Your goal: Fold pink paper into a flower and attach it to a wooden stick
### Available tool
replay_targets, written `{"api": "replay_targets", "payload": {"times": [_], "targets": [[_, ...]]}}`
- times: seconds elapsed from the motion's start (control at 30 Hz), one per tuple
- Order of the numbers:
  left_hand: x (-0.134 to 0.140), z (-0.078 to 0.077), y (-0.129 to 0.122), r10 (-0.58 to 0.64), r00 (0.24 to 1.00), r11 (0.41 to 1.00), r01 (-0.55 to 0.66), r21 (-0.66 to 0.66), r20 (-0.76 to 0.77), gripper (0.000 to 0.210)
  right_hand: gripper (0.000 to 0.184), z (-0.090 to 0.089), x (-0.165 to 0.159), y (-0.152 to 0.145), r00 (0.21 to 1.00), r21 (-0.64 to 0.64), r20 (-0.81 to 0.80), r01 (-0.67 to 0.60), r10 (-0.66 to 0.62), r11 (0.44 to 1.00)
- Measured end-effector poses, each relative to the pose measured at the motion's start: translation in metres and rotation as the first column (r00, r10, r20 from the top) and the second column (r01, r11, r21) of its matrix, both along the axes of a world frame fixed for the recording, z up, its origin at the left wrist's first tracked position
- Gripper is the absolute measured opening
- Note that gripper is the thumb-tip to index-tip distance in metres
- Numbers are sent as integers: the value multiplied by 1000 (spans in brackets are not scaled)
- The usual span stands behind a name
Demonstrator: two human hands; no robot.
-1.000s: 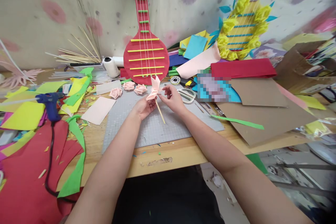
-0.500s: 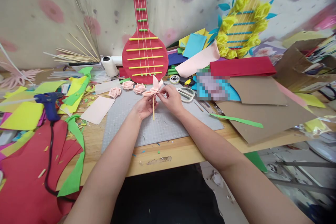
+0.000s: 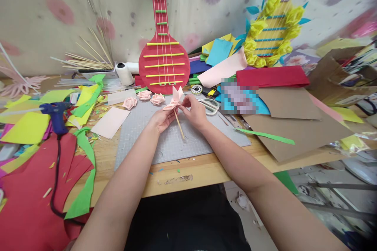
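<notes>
A pale pink paper flower (image 3: 174,100) with spread petals is held up between my hands, over the grey cutting mat (image 3: 173,151). From its base a thin wooden stick (image 3: 179,124) slants down to the right. My left hand (image 3: 163,120) is closed around the flower's underside, its fingertips partly hidden. On the other side, my right hand (image 3: 194,110) pinches the paper near the stick's top. Just behind lie several finished pink paper roses (image 3: 157,99). White-handled scissors (image 3: 210,106) rest beside my right hand.
A red paper lute (image 3: 164,64) leans at the back, and a yellow one (image 3: 272,35) with yellow flowers stands right of it. On the left, a blue glue gun (image 3: 57,117) sits among paper scraps. Brown cardboard (image 3: 294,135) lies to the right.
The stick has swung from nearly upright to slanting, its lower end now further right. The flower has turned with it, while both hands keep their hold.
</notes>
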State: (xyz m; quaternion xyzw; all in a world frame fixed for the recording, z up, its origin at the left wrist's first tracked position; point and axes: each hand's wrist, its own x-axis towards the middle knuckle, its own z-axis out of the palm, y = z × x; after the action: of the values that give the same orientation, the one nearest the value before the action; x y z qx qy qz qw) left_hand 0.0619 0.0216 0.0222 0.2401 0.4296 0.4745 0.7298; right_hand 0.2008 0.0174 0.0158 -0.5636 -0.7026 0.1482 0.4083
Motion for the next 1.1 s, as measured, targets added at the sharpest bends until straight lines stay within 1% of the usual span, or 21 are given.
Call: {"api": "replay_targets", "payload": {"times": [0.1,0.2,0.3,0.37,0.5,0.6,0.73,0.93,1.0,1.1], "targets": [[1,-1,0,17,1000,1000,-17,19,6,8,12,-3,-1,1,1000,-24,16,-9,9,1000],[3,0,0,50,999,999,-50,11,-17,8,10,-6,-2,2,1000,-15,12,-21,21,1000],[5,-1,-1,75,996,997,-73,30,-55,5,9,-6,-1,3,999,0,-15,-32,32,1000],[6,-1,-2,100,991,994,-96,53,-89,5,11,-5,-1,3,998,13,-29,-57,58,998],[8,0,-4,134,980,989,-124,80,-148,12,15,-5,0,2,993,31,-19,-119,119,992],[7,1,-4,129,982,990,-120,68,-140,14,15,-6,-1,3,991,39,19,-133,132,990],[5,0,-1,126,987,992,-124,31,-98,10,14,-7,-1,4,991,13,22,-135,134,991],[6,-3,2,154,985,988,-154,7,-77,10,20,-10,-2,5,989,-34,-98,-117,113,993],[6,-2,3,193,979,981,-194,-2,-62,10,22,-11,-3,6,979,-54,-177,-116,105,992],[4,-1,6,285,958,958,-285,-12,-15,11,24,-12,-4,7,947,-79,-304,-138,108,987]]}}
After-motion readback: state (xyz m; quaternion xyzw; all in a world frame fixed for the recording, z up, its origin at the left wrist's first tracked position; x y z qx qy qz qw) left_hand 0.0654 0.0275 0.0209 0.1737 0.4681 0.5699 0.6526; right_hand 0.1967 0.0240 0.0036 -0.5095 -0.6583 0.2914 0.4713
